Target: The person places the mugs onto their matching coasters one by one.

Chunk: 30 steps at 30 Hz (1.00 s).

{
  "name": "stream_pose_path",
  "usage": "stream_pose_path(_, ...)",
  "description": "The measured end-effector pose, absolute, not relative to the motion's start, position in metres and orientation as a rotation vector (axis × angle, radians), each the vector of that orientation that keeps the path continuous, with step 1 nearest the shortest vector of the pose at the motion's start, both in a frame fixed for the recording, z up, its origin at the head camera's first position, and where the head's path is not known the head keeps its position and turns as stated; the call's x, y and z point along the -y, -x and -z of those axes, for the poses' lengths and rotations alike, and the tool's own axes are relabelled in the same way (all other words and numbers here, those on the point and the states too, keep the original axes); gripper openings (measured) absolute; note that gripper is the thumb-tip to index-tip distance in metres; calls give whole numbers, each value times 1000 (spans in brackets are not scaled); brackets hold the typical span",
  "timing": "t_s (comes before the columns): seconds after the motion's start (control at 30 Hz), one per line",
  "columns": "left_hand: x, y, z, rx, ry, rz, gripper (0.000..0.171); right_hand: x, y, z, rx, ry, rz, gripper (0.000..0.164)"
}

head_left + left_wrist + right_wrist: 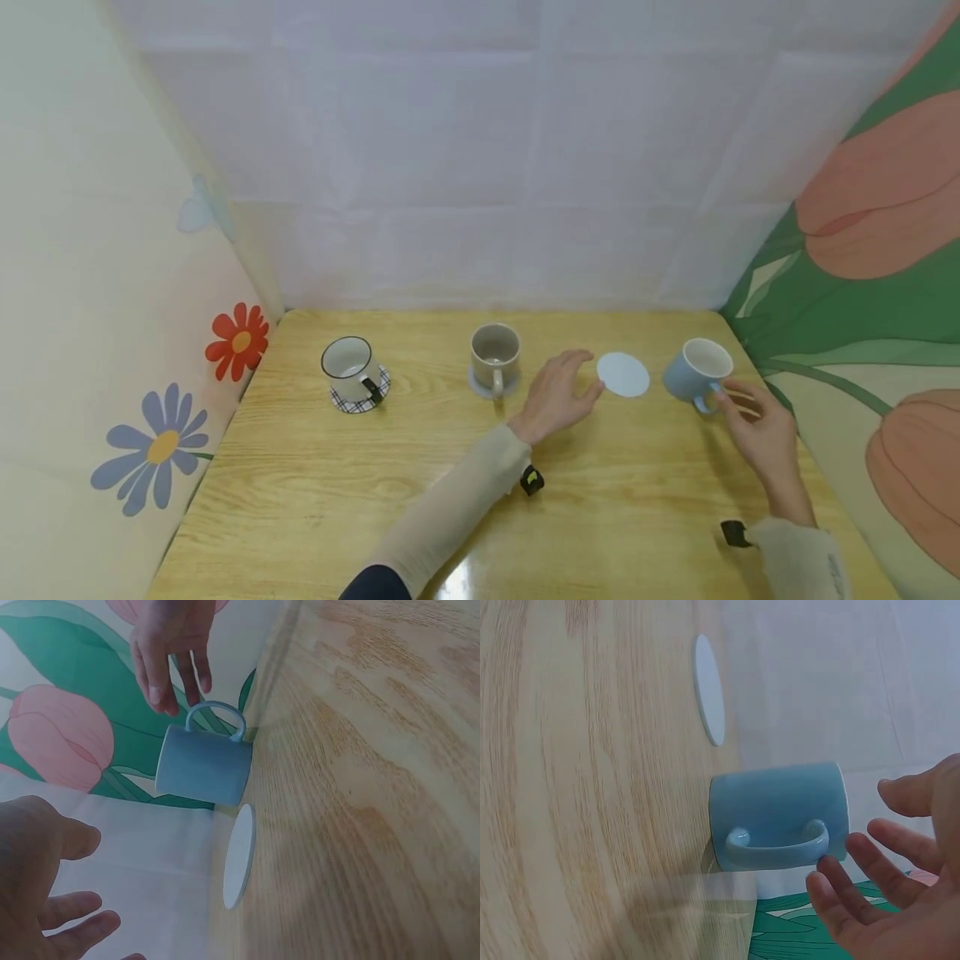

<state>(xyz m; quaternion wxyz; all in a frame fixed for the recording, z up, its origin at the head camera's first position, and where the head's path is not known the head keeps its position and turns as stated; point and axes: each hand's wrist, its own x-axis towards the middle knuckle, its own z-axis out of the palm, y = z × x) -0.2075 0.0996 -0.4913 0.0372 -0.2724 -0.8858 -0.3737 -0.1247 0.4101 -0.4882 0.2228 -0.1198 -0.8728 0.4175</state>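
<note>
On the right side of the table stands a light blue mug [684, 377], its handle toward me. My right hand [761, 429] is close beside that handle, fingers spread and relaxed, not wrapped round it; in the right wrist view the fingertips [826, 864] come right up to the handle and rim. A round white coaster [623, 374] lies flat to the left of the blue mug. Next to the coaster's left edge my left hand [558, 392] hovers with thumb and fingers apart, holding nothing. The left wrist view shows the mug [202, 766] upright on the table, apart from the coaster [239, 857].
A beige-grey mug [495, 354] sits on a pale coaster [480, 387] left of my left hand. Farther left, a white mug with a black rim [348, 371] stands on a checked coaster [351, 407]. White cloth [450, 167] hangs behind the wooden table [300, 500].
</note>
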Motion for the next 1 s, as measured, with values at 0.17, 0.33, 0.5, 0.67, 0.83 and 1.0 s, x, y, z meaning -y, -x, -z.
stream_pose_path(0.17, -102, 210, 496, 2744, 822, 1174, 53, -410, 129, 492, 2396, 344, -1155, 37)
stream_pose_path(0.33, -105, 214, 500, 2768, 816, 1183, 53, -410, 131, 495, 2397, 368, -1168, 37)
stream_pose_path(0.5, -110, 217, 508, 2785, 793, 1211, 53, -413, 130, 500, 2461, 400, -1178, 41)
stream_pose_path(0.67, -118, 218, 517, 2809, 743, 1233, 52, -415, 131, 506, 2451, 406, -1217, 36)
stream_pose_path(0.83, -123, 219, 520, 2839, 737, 1216, 52, -417, 133, 511, 2464, 419, -1193, 32)
stream_pose_path(1.0, -128, 221, 522, 2867, 754, 1170, 52, -419, 134, 513, 2478, 399, -1169, 38)
